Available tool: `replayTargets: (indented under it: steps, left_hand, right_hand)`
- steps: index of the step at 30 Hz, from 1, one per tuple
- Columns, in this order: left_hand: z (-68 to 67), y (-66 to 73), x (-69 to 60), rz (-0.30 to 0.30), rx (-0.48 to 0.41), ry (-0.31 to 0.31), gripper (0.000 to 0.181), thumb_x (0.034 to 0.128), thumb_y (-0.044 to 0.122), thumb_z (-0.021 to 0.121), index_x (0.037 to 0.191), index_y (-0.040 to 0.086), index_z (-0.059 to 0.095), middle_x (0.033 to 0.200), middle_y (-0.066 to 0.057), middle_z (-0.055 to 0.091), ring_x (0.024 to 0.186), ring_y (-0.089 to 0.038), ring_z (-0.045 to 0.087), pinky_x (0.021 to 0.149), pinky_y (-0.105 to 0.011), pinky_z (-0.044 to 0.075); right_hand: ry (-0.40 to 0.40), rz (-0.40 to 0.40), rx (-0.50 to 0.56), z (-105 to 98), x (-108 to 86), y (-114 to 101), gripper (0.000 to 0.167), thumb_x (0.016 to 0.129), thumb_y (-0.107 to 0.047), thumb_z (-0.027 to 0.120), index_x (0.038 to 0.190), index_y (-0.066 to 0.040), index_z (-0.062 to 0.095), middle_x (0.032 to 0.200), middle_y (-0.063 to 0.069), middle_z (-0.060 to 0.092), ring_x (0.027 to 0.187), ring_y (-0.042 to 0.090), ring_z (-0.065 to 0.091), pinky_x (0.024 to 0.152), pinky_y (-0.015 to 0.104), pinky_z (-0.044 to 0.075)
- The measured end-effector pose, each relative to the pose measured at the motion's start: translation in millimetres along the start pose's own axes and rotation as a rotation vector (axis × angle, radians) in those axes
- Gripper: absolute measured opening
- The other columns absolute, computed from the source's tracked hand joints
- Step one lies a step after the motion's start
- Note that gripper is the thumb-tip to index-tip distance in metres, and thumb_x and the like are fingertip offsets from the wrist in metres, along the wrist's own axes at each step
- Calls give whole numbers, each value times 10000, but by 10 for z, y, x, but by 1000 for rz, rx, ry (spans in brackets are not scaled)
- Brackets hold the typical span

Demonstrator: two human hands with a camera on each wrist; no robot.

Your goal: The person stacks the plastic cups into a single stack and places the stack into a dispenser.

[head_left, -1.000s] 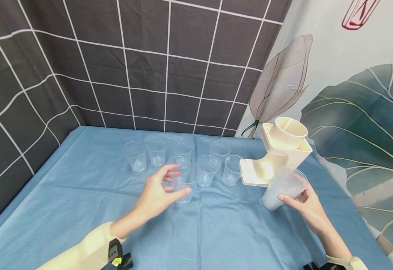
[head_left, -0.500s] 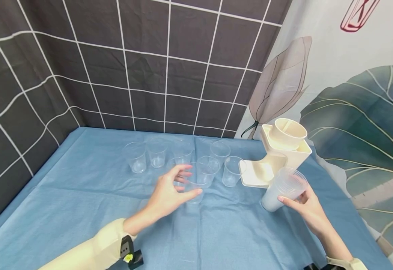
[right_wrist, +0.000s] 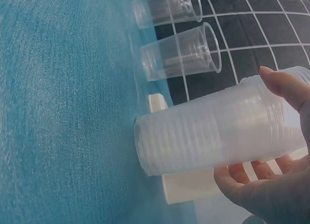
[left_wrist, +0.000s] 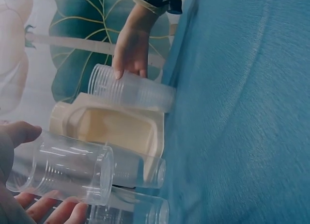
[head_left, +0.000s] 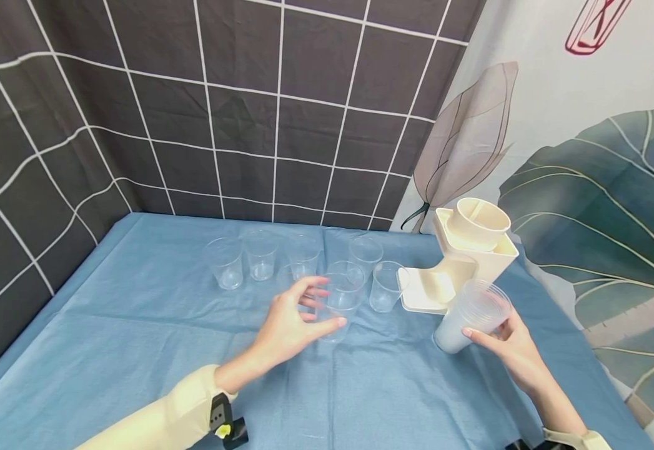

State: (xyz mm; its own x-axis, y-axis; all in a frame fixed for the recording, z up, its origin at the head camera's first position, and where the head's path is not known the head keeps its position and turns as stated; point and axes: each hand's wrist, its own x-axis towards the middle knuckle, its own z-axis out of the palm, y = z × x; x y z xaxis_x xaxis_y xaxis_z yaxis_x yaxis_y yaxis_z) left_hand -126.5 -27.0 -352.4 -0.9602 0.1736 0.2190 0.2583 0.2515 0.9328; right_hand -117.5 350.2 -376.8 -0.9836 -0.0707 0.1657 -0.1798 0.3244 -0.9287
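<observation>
My left hand [head_left: 293, 322] grips a clear plastic cup [head_left: 335, 322] between thumb and fingers, just in front of the other cups. In the left wrist view this cup [left_wrist: 72, 166] lies between the thumb and the curled fingers. My right hand [head_left: 515, 344] holds a stack of nested clear cups [head_left: 470, 315], tilted, beside the cream stand; the right wrist view shows thumb and fingers round the stack [right_wrist: 218, 129]. Single clear cups stand upright on the blue cloth, among them one at the left [head_left: 228, 269] and one near the stand [head_left: 385, 287].
A cream stand [head_left: 478, 262] with a round top opening and a low tray is at the right rear of the blue-covered table [head_left: 152, 325]. Behind it hangs a leaf-patterned cloth [head_left: 602, 206]; a dark grid-patterned cloth [head_left: 242, 125] lines the back and left.
My left hand has moved right with its cup, coming in front of the middle cups. My right hand and the stack have hardly moved.
</observation>
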Motion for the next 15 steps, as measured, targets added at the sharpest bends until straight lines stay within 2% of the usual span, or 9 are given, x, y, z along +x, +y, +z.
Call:
replayTargets:
  steps: [3,7,15]
  left_hand:
    - [24,4,9,6,-3,-3,599,701,240,851,1238,195,590,1098,-20,696,914,-197,646,806,-301,577]
    - [55,9,21,8,1,-7,599,700,249,850,1238,195,591,1093,-12,695,904,-166,642,803,-288,575]
    - [109,12,24,15,-20,-27,595,703,244,847,1236,178,592,1091,-22,697,896,-157,633,819,-373,581]
  right_hand:
    - [-1,2,2,-1,0,-1,677,850,57,646,1414,-151,334,1256,-158,492,1104,-88,506,819,67,461]
    - [0,2,-5,0,0,-1,676,850,54,647,1413,-150,335,1256,-157,491,1105,-88,503,819,66,460]
    - [3,3,-20,1,-4,0,678,850,48,649,1418,-141,331,1260,-159,484,1115,-92,491,824,58,452]
